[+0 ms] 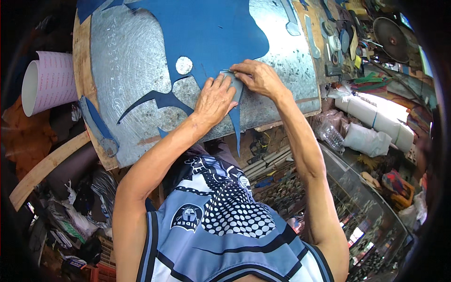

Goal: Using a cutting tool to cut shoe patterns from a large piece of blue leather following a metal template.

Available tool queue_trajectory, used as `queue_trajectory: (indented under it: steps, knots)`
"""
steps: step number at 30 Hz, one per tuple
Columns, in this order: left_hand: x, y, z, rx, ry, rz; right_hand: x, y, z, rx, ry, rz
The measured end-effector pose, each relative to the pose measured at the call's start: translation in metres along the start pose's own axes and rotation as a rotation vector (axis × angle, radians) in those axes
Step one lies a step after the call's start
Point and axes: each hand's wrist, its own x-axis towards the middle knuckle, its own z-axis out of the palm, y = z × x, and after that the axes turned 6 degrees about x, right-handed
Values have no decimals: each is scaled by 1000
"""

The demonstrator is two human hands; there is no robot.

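A large blue sheet (pixel 211 33), leather-like with cut-out edges, lies across a scratched metal-topped table (pixel 127 56). Near the sheet's close edge my left hand (pixel 215 99) presses down with its fingers laid out flat. Under and beside those fingers is a small grey flat piece (pixel 238 87), like a pattern template, partly hidden by both hands. At its far edge my right hand (pixel 257 79) is closed in a pinch, and a thin pointed thing barely shows at the fingertips; its kind cannot be made out. A narrow blue strip hangs over the table's front edge.
A white roll (pixel 49 83) stands left of the table. Blue and grey offcuts (pixel 99 127) lie at its left corner. Tape rolls (pixel 334 43) and tools sit at the far right, near a round fan (pixel 391 39). Wrapped white bundles (pixel 369 140) lie right of my right arm.
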Motion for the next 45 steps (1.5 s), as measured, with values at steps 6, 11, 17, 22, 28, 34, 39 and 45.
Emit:
queue_trajectory:
  steps: [6,11,17,22,28,34,39,45]
  knots:
    - [1,0,-1,-3,-19,-34,8,13,3,-12,-41,-76]
    - [2,1,-1,15,-28,-36,10,9,2,-8,-47,-102]
    - [3,1,-4,4,-45,-38,13,5,2,-97,-79,-78]
    - [2,1,-4,-27,-41,-89,18,4,-4,-162,-210,-96]
    - [8,4,-13,-39,-132,-119,10,24,-35,-254,-260,-89]
    - [5,3,-12,2,-100,-114,9,65,-46,-190,-223,-141]
    - [6,1,-14,25,-92,-90,5,78,-51,-177,-207,-158]
    - [13,2,-11,28,-137,-24,-30,59,-44,151,24,113]
